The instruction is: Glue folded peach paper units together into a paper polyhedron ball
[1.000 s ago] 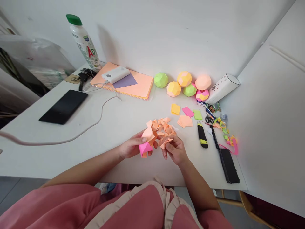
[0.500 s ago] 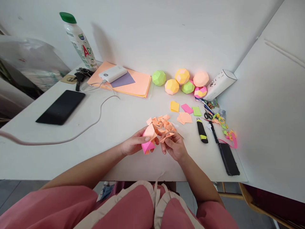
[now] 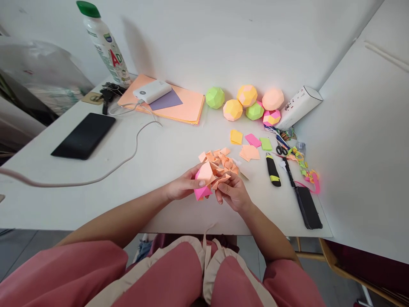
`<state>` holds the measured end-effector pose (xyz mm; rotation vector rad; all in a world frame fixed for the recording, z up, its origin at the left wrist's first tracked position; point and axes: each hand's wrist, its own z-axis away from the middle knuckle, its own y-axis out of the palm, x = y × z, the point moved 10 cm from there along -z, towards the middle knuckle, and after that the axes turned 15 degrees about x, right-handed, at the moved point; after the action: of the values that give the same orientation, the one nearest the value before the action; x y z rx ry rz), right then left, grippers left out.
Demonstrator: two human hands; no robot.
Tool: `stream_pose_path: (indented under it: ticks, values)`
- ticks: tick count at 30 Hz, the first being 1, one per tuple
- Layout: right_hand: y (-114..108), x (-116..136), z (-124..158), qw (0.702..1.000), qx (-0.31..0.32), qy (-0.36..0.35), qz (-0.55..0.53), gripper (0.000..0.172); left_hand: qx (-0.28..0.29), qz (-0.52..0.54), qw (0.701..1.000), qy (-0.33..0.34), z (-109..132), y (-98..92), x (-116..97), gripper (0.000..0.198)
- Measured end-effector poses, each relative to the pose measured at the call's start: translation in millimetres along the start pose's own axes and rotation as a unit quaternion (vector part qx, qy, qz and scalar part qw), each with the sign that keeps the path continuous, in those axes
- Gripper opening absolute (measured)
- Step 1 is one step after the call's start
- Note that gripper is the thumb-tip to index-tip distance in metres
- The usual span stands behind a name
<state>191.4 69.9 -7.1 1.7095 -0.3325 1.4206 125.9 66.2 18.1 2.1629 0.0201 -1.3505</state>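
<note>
My left hand [image 3: 185,185] is closed around a partly assembled origami ball [image 3: 203,192] of pink and peach folded paper, lifted above the table. Between the thumb and fingers of my right hand [image 3: 234,192] is a folded peach paper piece [image 3: 221,181], held against the ball's right side. Whether the two are joined I cannot tell. Just beyond my hands lies a heap of folded peach paper pieces [image 3: 220,157]. Small stacks of yellow paper [image 3: 236,137], pink paper [image 3: 253,140], green paper [image 3: 266,144] and peach paper [image 3: 249,152] lie farther back.
Several finished paper balls [image 3: 233,110] stand by the wall beside a white box [image 3: 300,107]. At right are a cutter [image 3: 273,169], scissors [image 3: 281,149], paper scraps and a black phone-like object [image 3: 308,207]. At left are a bottle [image 3: 107,51], power bank [image 3: 152,91], cable and black tablet [image 3: 84,136].
My right hand has brought the folded peach piece leftward, up against the ball. The ball has risen slightly in view, while the whole scene has shifted a little with the head.
</note>
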Motion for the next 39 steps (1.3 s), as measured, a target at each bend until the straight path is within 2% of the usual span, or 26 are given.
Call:
stream_pose_path:
  ticks: [12,17,23,27,33,39]
  values:
    - [6.0,-0.1,-0.7,1.0,0.003,0.005,0.002,0.03,-0.021,0.012,1.0,-0.019,3.4,-3.9,5.5,0.057]
    - [3.2,-1.3,-0.6,1.0,-0.005,0.012,-0.013,0.031,-0.007,0.016,1.0,-0.02,2.9,-0.4,7.4,0.054]
    - [6.8,-0.9,-1.1,0.999,0.031,0.002,-0.016,0.026,0.004,0.02,1.0,-0.014,0.0,5.0,5.5,0.061]
    - [7.5,-1.7,-1.4,0.999,0.035,0.004,-0.017,0.027,-0.01,0.028,0.999,-0.016,2.3,0.1,10.7,0.057]
    - [5.4,0.5,-0.7,1.0,0.016,0.021,-0.013,0.031,-0.04,0.027,0.999,-0.026,6.3,-4.0,11.2,0.064]
    - [5.7,-1.4,-0.8,0.999,0.005,0.034,-0.012,0.031,-0.007,0.032,0.999,-0.017,2.5,4.7,6.7,0.059]
